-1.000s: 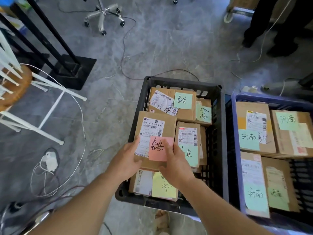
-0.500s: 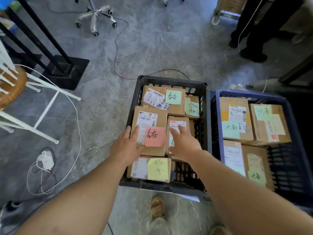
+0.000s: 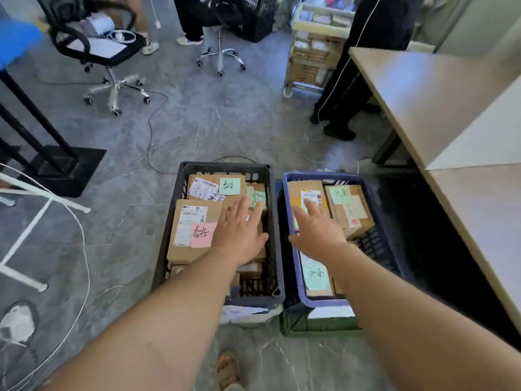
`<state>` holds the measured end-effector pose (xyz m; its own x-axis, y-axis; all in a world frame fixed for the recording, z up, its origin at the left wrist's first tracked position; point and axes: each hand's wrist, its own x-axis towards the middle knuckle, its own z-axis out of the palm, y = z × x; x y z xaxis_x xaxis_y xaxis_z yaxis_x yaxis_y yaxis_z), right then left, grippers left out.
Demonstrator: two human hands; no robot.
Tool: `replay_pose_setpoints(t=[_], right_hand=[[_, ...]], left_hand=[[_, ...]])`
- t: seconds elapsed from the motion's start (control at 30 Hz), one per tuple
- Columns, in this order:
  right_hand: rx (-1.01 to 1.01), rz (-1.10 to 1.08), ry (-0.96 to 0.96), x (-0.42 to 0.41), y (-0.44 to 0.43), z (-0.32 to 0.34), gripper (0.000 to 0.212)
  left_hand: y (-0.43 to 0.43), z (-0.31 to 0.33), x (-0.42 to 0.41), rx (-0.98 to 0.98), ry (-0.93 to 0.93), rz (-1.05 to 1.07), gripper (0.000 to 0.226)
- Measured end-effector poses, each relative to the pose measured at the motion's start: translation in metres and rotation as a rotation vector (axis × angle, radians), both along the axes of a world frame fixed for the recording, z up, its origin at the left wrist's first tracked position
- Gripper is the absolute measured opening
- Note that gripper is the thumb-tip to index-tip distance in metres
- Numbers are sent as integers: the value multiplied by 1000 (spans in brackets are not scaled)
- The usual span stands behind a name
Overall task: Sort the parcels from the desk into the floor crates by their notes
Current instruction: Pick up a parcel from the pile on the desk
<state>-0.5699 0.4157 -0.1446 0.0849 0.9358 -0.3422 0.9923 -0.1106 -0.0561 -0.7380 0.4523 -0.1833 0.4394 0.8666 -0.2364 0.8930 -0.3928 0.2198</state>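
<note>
Both hands have come off the pink-noted parcel (image 3: 191, 227), lying near-left in the black crate (image 3: 225, 168). Left hand (image 3: 239, 235) hovers above that crate, right hand (image 3: 318, 230) above the blue crate (image 3: 294, 263); fingers straight, released.

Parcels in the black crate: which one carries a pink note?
The big parcel on the left of the black crate, by the left hand; the other visible notes there are green.

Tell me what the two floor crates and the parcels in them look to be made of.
The black crate and blue crate: likely moulded plastic, matte; slotted lattice walls and rounded rims suggest it. The parcels: brown cardboard, matte, with folded edges and stuck-on paper labels; whether corrugated cannot be told.
</note>
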Motion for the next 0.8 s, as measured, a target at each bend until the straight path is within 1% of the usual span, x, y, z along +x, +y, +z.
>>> replay_pose_setpoints(t=[0.17,0.33,0.5,0.8], right_hand=[[116,-103,-21,58,-64,28,71],[190,-212,-60,117,-142,52,72],[200,-343,-105,179,-229,71,78],[250,-521,-158,262,-369,91,74]], left_hand=[[-42,31,63,101,56,-91,76],[-97,62,134,168,51,-225,75],[-163,86,204,221,26,-346,72],[-278,104,314,297,5,-548,73]])
